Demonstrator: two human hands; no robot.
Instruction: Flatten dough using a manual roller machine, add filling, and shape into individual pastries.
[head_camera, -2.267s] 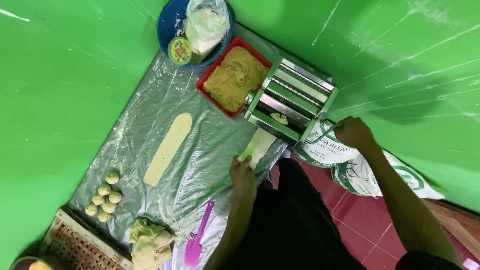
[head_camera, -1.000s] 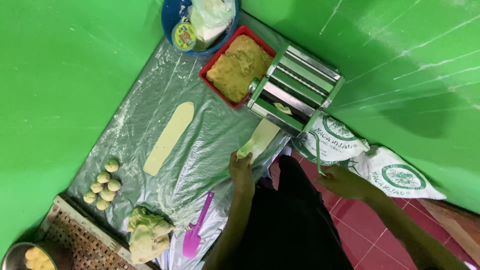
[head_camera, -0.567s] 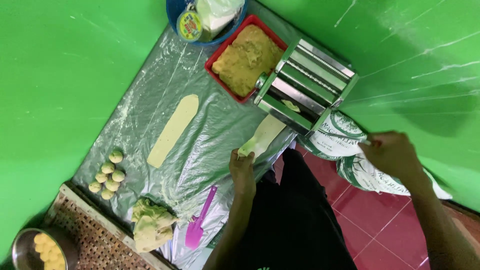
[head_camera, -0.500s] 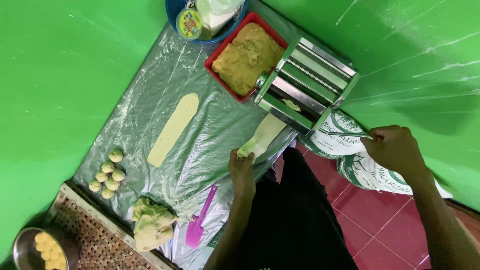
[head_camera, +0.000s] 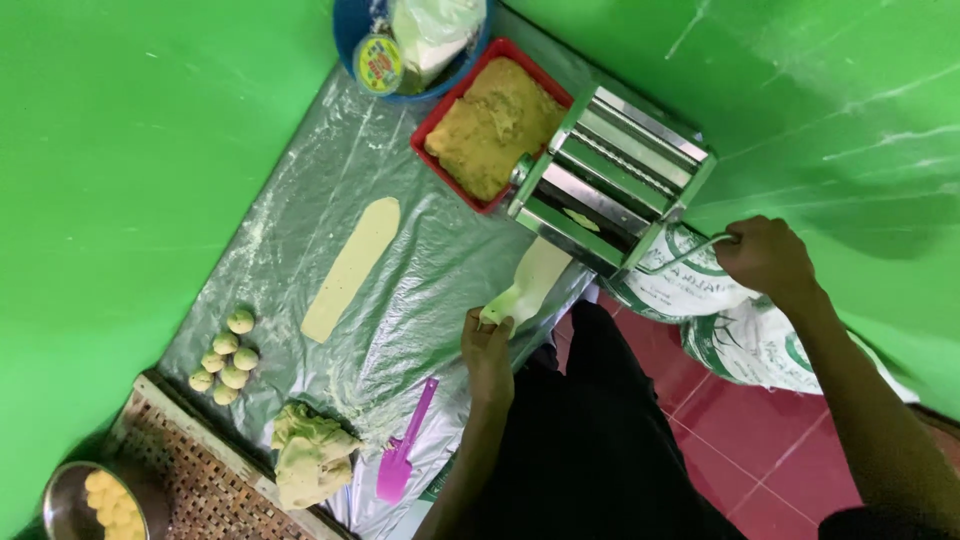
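left hand (head_camera: 488, 350) pinches the dough strip (head_camera: 530, 285), right hand (head_camera: 765, 258) grips the crank (head_camera: 690, 250); pulling too hard could tear the strip.

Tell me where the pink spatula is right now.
In the head view, the pink spatula lies on the plastic sheet near the bottom edge, between the lump of dough and the person's left hand.

Left hand (head_camera: 487, 345) stretched forward, fingers pinched together at the tips, forearm running straight back; right hand (head_camera: 765, 258) out wide, fist curled closed, arm extended from the lower right
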